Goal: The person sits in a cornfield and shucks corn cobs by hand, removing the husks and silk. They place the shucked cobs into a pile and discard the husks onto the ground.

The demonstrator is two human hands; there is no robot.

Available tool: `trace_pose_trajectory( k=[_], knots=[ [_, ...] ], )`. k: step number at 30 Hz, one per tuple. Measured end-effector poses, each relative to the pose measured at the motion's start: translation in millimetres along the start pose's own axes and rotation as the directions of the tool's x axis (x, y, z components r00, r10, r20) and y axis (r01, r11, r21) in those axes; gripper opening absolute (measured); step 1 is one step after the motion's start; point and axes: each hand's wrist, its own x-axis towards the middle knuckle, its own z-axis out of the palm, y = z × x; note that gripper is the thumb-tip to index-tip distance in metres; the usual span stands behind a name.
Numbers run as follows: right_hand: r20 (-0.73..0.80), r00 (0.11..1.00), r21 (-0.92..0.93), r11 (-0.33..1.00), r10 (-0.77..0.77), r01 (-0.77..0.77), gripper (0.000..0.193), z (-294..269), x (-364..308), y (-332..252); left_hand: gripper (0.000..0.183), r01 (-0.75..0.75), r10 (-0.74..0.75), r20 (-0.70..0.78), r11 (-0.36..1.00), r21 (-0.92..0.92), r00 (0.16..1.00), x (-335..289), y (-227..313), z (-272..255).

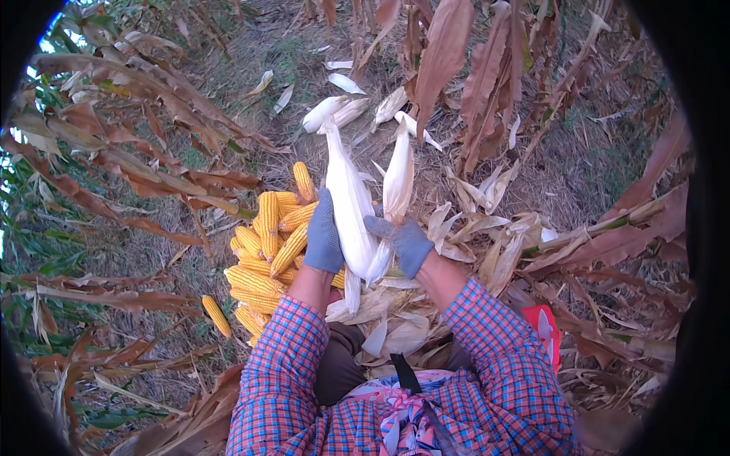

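My left hand (325,234), in a grey glove, is closed round the left side of a corn ear in pale white husk (350,201). The ear points away from me, its loose husk ends hanging toward my lap. My right hand (407,242), also gloved, is closed at the lower end of a second husk-covered piece (398,178), cream and brownish. Whether a cob is inside that piece is hidden. Beside my left hand lies a heap of bare yellow corn cobs (262,266). One yellow cob (216,316) rests apart at the heap's left.
Torn husks (395,323) cover the ground before my lap and to the right. More pale husk pieces (323,112) lie farther ahead. Dry corn stalks and leaves (137,159) lean in from the left, others (487,83) from the right. A red object (541,334) sits by my right arm.
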Motion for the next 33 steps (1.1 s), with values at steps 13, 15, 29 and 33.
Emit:
trace_pose_trajectory(
  k=[13,15,29,33],
  knots=[
    [-0.021,0.979,-0.366,0.913,-0.203,0.181,0.036,11,-12,-19,0.031,-0.198,0.221,-0.02,0.906,0.374,0.975,-6,-12,4],
    [0.024,0.988,-0.278,0.948,-0.155,0.155,0.037,12,-16,-30,0.035,-0.104,0.109,-0.01,0.965,0.242,0.994,-10,-6,10],
    [-0.035,0.997,-0.042,0.997,-0.062,0.06,0.042,-8,-13,-53,0.049,0.101,-0.185,0.219,0.932,0.347,0.958,-23,6,1],
    [0.084,0.986,-0.116,0.981,-0.146,0.155,0.048,-2,-10,-48,0.046,-0.074,0.005,0.146,0.879,0.47,0.989,-26,11,13]
  ],
)
